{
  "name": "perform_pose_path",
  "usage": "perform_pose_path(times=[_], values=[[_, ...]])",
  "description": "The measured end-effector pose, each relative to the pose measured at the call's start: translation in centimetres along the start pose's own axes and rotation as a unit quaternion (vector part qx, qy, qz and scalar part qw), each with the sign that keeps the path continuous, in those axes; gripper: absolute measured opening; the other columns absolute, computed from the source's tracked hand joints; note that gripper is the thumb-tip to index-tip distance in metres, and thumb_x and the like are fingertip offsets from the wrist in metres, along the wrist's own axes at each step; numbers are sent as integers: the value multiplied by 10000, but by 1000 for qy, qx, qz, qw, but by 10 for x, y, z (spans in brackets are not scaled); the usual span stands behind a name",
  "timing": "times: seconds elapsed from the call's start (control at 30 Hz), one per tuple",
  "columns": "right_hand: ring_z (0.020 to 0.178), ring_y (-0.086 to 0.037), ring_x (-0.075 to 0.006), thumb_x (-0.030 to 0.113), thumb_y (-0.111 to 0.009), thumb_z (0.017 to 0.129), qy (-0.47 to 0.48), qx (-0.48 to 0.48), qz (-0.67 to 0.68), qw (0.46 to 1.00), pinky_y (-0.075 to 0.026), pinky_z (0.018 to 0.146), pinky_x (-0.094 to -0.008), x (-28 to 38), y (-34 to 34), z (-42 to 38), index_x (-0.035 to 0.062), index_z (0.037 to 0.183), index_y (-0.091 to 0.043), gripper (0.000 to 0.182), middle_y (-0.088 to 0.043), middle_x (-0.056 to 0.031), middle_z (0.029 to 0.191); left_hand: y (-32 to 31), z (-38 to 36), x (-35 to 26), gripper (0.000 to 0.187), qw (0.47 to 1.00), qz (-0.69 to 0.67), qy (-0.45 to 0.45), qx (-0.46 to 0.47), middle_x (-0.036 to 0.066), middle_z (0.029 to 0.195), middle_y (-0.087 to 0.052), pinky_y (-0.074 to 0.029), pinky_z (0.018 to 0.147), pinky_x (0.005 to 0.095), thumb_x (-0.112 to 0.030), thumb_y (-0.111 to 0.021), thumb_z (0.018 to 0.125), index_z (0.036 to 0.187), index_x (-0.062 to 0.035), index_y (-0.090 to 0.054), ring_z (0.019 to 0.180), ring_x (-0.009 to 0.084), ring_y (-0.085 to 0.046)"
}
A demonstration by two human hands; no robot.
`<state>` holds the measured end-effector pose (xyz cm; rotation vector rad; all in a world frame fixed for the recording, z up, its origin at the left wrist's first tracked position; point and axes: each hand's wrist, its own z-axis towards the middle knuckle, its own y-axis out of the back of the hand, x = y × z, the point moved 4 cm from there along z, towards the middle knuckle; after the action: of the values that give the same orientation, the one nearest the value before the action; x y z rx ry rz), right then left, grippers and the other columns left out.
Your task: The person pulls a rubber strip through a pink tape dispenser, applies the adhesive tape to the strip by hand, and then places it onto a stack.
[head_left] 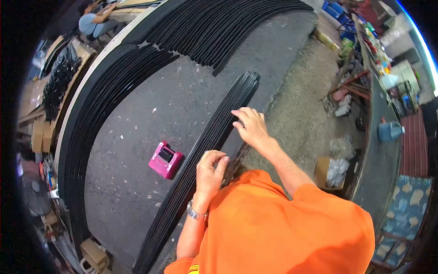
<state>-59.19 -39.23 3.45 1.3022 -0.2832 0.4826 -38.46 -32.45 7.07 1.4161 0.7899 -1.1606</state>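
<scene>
A long bundle of thin black strips point(218, 125) lies slantwise on the dark table, close to my body. At the bundle's near edge is my left hand point(211, 170), a metal watch point(196, 211) on its wrist. Its fingers are curled in with the thumb near them; what they hold, if anything, is hidden. Farther up the bundle, my right hand point(252, 129) reaches over the edge of the strips. Its thumb and fingers are apart, with the fingertips at the strips. A pink device with a black part point(160, 168) lies on the table left of the bundle.
Rows of black strips point(214, 25) cover the table's far side, and more point(86, 132) curve along its left. A person point(95, 23) sits beyond. On the right are a side bench point(376, 150) with a blue-grey jug point(390, 131) and a cardboard box point(323, 172) on the floor.
</scene>
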Motion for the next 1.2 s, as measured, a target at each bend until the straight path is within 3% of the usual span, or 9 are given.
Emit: perform_pose_path(times=[0.13,0.27,0.43,0.57,0.67,0.77,0.87,0.9,1.2], values=[[1169,-563,-299,258,-709,858,-39,-37,-53,997,-434,937,-508,-91,10,46,154,1230,-653,390,-610,-76,1236,-20,68,23,222,994,74,58,-47,67,866,-659,-505,710,302,-122,-742,886,1069,-2,-701,761,138,-598],[1254,-511,-315,297,-683,891,-115,-68,-92,987,-415,998,-520,-184,14,83,139,1293,-633,434,-585,-93,1309,-32,138,48,375,987,118,63,-88,148,1034,-713,-534,798,348,-185,-756,872,1191,-8,-669,858,204,-674],[1271,-489,-293,314,-685,890,-74,-127,-169,975,-353,1044,-562,-224,13,111,139,1284,-643,433,-586,-79,1307,-49,220,68,438,978,168,70,-105,184,1127,-660,-545,825,381,-159,-766,848,1231,-5,-620,892,274,-683],[1273,-491,-287,310,-687,893,-121,-75,-137,980,-327,1051,-612,-231,17,136,146,1282,-646,424,-586,-78,1312,-61,270,82,518,960,243,73,-117,203,1242,-609,-513,920,429,-192,-761,850,1295,-25,-557,1012,324,-655],[1280,-488,-283,305,-688,894,-95,-94,-119,984,-304,1066,-640,-238,10,165,147,1280,-647,419,-589,-79,1310,-68,292,94,518,949,288,45,-117,174,1247,-618,-477,965,470,-249,-758,850,1289,-50,-566,1021,339,-654],[1324,-466,-283,313,-679,900,-65,-93,-107,988,-273,1086,-675,-234,-7,205,125,1293,-631,438,-576,-87,1361,-70,298,90,448,922,361,86,-108,138,1105,-710,-522,833,412,-275,-762,836,1214,-67,-639,1008,291,-680],[1368,-435,-287,334,-660,914,-37,-79,-126,988,-264,1096,-683,-231,-26,244,110,1332,-596,478,-548,-92,1423,-69,304,87,327,939,311,124,-82,91,988,-737,-520,793,394,-297,-751,844,1090,-89,-693,935,282,-702],[1382,-420,-292,332,-645,924,-47,-67,-132,988,-253,1102,-691,-233,-31,257,99,1347,-577,487,-528,-99,1444,-72,305,83,250,937,321,95,-98,93,894,-728,-514,754,403,-288,-747,847,976,-76,-717,846,292,-703],[1468,-318,-327,324,-502,1010,-105,8,-160,982,-172,1139,-727,-264,-55,343,60,1463,-460,526,-389,-128,1580,-99,325,66,191,924,364,21,-115,89,892,-720,-439,765,453,-264,-713,866,910,-78,-721,879,314,-673]])
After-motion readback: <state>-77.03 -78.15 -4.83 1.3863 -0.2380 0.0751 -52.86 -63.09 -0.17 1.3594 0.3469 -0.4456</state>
